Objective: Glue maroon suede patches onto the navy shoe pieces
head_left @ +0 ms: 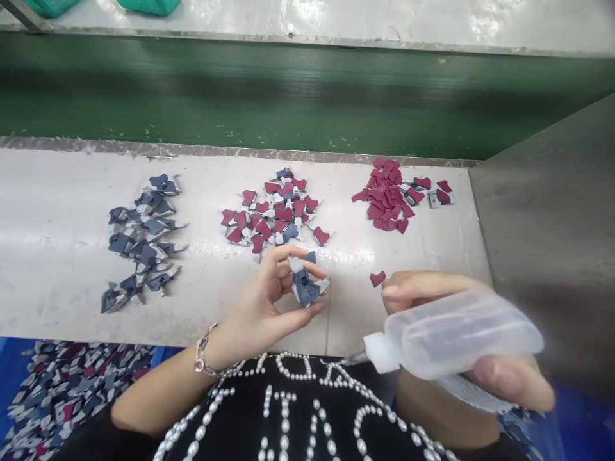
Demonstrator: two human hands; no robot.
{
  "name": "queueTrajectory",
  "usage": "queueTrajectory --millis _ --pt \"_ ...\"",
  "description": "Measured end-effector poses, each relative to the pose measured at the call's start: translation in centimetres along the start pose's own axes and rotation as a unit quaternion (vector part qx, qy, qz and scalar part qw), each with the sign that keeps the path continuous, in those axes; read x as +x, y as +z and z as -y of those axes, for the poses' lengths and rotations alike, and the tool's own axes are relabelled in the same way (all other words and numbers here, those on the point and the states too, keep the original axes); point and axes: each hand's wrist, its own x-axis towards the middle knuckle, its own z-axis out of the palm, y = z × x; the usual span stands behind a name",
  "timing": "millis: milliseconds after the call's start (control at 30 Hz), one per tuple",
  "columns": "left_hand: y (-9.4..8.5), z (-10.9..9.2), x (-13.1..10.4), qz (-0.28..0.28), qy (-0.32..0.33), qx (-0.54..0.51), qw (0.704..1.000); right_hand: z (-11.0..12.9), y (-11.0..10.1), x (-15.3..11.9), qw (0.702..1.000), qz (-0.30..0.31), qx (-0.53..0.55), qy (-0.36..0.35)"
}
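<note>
My left hand holds a blue and grey plastic part between its fingers and thumb, above the front of the white worktop. Another blue bit shows behind its fingertips. My right hand is wrapped round a translucent squeeze bottle with a white cap and a thin metal tip pointing left. Just left of the right fingertips, a single maroon piece lies on the worktop. Beyond the left hand is a pile of grey parts with maroon faces.
Blue and grey parts form a pile at the left, and loose maroon pieces a heap at the right. A blue bin of mixed parts stands front left. A metal panel bounds the right side; a green wall runs behind.
</note>
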Motion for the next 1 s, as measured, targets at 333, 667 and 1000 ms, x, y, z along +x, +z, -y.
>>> queueTrajectory --millis 333,667,1000 --pt "0.5 -0.4 0.4 -0.046 -0.062 -0.079 0.994 2.2 2.7 -0.1 0.979 -0.055 -0.197 0.002" --pt "0.9 -0.4 -0.3 -0.061 -0.055 -0.035 0.996 2.2 5.2 0.9 0.905 -0.139 -0.386 -0.112" --pt "1.1 -0.3 -0.3 -0.053 -0.042 -0.035 0.997 2.2 5.4 1.1 0.911 -0.117 -0.377 -0.118"
